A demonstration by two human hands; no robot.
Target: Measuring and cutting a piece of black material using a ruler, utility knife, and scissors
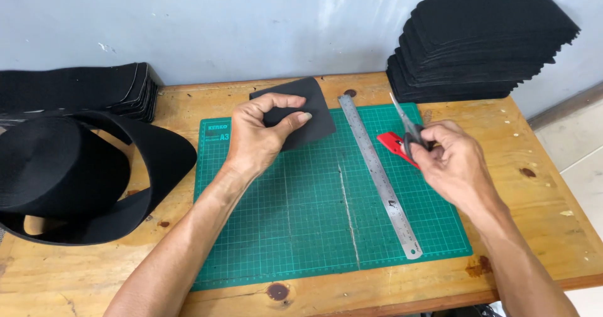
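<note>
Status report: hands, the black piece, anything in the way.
Left hand pinching black fabric piece. Right hand gripping scissors. Steel ruler lies between them.

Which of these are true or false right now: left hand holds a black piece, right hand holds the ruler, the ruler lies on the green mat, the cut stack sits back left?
1. The left hand holds a black fabric piece. True.
2. The right hand holds the ruler. False: it holds scissors; a red cutter lies beneath.
3. The steel ruler lies on the green cutting mat. True.
4. The stack of cut black pieces sits back left. False: it is back right; a black webbing roll sits left.
</note>
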